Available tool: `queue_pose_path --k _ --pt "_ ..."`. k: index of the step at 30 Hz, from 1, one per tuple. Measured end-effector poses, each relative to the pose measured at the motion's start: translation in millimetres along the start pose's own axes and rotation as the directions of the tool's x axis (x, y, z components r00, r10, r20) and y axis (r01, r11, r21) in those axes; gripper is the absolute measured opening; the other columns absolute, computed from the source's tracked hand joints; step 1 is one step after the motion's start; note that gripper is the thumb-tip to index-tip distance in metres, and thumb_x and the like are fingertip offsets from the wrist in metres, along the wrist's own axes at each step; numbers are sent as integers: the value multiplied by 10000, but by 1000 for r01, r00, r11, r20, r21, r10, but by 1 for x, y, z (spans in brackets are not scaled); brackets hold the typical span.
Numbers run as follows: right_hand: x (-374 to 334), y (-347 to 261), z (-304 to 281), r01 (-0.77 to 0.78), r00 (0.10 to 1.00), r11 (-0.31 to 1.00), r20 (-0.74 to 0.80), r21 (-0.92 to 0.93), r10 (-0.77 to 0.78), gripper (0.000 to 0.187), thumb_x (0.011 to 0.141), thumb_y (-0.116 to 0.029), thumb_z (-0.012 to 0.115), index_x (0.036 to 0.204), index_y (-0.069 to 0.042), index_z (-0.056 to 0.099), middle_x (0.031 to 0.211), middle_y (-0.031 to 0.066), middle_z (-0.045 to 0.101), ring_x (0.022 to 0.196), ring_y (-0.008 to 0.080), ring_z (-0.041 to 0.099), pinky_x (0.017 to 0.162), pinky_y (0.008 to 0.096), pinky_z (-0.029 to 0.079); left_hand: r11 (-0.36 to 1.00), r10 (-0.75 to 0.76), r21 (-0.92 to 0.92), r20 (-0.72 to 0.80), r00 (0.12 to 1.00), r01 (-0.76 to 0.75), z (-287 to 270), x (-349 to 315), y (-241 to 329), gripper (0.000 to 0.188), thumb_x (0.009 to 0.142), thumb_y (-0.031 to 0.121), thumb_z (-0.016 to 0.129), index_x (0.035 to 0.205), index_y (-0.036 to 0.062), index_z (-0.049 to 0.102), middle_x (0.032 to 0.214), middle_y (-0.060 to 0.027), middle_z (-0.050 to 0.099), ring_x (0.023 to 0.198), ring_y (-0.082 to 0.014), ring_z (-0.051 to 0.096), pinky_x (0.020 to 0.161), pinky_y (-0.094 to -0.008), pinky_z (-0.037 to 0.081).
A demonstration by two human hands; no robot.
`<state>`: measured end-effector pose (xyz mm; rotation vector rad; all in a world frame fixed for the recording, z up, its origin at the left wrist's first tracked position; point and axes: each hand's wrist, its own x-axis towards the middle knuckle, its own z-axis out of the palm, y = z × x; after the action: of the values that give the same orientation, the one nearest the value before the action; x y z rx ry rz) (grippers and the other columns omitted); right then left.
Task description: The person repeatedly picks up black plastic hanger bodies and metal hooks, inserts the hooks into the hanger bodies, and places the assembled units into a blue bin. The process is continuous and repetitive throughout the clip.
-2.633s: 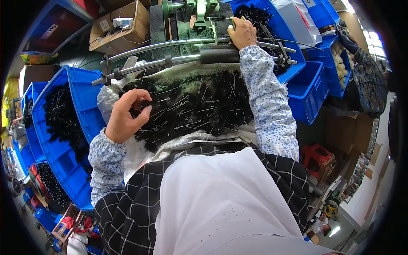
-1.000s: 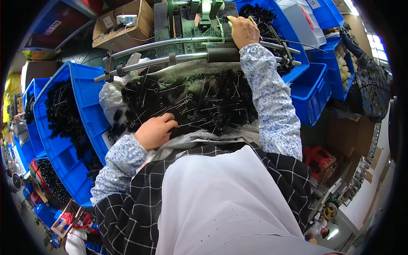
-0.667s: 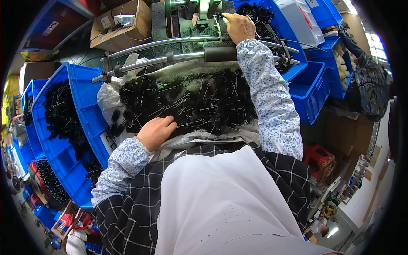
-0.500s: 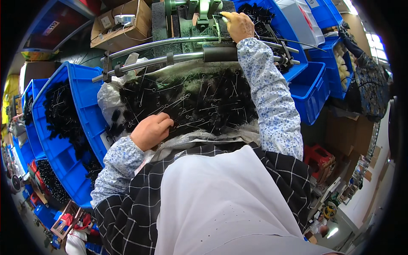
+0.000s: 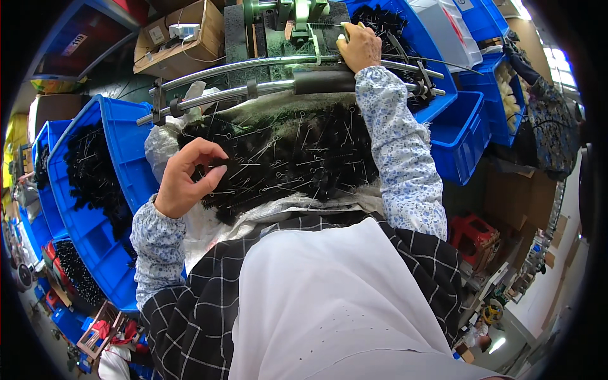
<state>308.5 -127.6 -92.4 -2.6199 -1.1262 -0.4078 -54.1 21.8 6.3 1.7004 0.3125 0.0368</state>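
Right now your right hand [image 5: 361, 49] is out at the far side, thumb and fingers closed in a pinch on what looks like a thin bristled wire [image 5: 327, 25]. The wire points left toward the green machine [image 5: 303, 14], though I can't tell if its end is actually seated there. Your left hand [image 5: 189, 178] is nearer and off to the left, curled into a ring, thumb and index almost meeting around what seems to be a black brush [image 5: 218, 163] — dark bristles on a dark heap, so not a perfect read.

In front of you is the pile of brushes [image 5: 291, 152], wire loops poking out, with a pale sheet [image 5: 288, 205] along its near edge and the metal rails [image 5: 209, 99] just beyond. More black stuff sits in the left blue bin [image 5: 132, 150] and the far right blue bin [image 5: 429, 52].

My two cents: hold that wire level and straight to the machine, firm enough not to skew, fingertips well back. Your right sleeve [image 5: 402, 136] crosses the rails, so I'd want that cuff snug. On the left, I'd grip by the wire rather than the bristles — less crushing, and those loops probably snag easily.
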Motion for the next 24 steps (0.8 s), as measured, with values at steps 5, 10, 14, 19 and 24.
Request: queue_pose_path --k 5,10,14,19,24 --pt "5 -44 0 17 1000 1000 20 -11 -16 326 748 -240 578 1034 -92 624 994 106 644 1038 306 554 824 435 418 1000 14 -21 -32 999 -14 1 4 5 216 777 -7 605 984 8 547 915 -27 521 849 -98 524 779 -230 432" --pt "5 -62 3 93 987 995 -129 -20 -95 137 751 -221 582 806 -103 625 810 61 647 859 235 589 740 411 420 997 71 -4 -30 997 -71 5 12 9 222 780 -25 605 991 7 545 952 -37 528 893 -115 529 826 -238 428" --pt "4 -39 -1 40 997 997 -61 -71 -44 172 745 -231 590 860 -114 642 844 57 660 911 238 594 757 423 414 993 112 -22 -66 992 -114 2 11 5 234 788 -48 595 1009 1 538 987 -47 538 935 -125 534 856 -244 423" --pt "9 9 -8 28 996 989 86 -147 -16 271 770 -318 570 992 -189 657 936 74 655 904 269 603 745 440 444 988 130 -71 -73 989 -135 0 9 -6 247 806 -101 544 1032 -5 518 1086 -95 518 1046 -167 515 918 -289 411" --pt "32 56 -13 -37 971 996 231 -76 54 277 841 -300 479 1062 -242 635 1007 78 642 889 314 611 772 440 476 983 141 -111 -28 990 -143 15 36 -8 237 813 -80 570 1025 4 510 1051 -59 514 1001 -121 517 889 -255 421"
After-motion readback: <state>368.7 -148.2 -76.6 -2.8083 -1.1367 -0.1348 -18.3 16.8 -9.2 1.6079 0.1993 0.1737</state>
